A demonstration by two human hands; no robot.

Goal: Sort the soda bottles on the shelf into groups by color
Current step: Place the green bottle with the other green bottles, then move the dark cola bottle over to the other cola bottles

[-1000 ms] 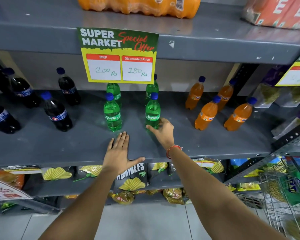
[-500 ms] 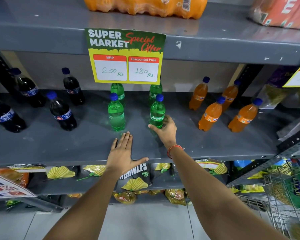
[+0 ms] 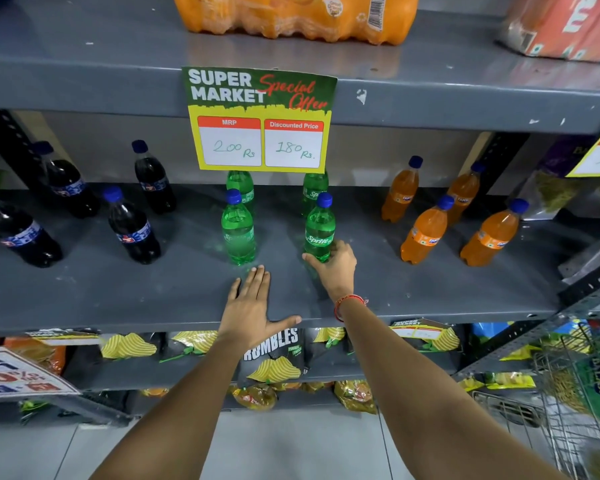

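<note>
On the grey middle shelf (image 3: 395, 292) the bottles stand in three colour groups. Several dark cola bottles (image 3: 132, 226) are at the left, several green Sprite bottles in the centre, several orange Fanta bottles (image 3: 425, 233) at the right. My right hand (image 3: 333, 263) wraps the base of the front right green bottle (image 3: 320, 226), which stands upright. My left hand (image 3: 252, 306) lies flat and open on the shelf's front edge, just in front of the front left green bottle (image 3: 238, 230). Two more green bottles stand behind, partly hidden by the price sign.
A "Super Market Special Offer" price sign (image 3: 260, 119) hangs from the upper shelf. A pack of orange bottles (image 3: 291, 15) sits above. Chip bags (image 3: 274, 355) fill the shelf below. A wire cart (image 3: 575, 393) stands at the lower right.
My right hand has closed around the base of the front right green bottle. My left hand stays flat on the shelf edge. The camera has shifted slightly.
</note>
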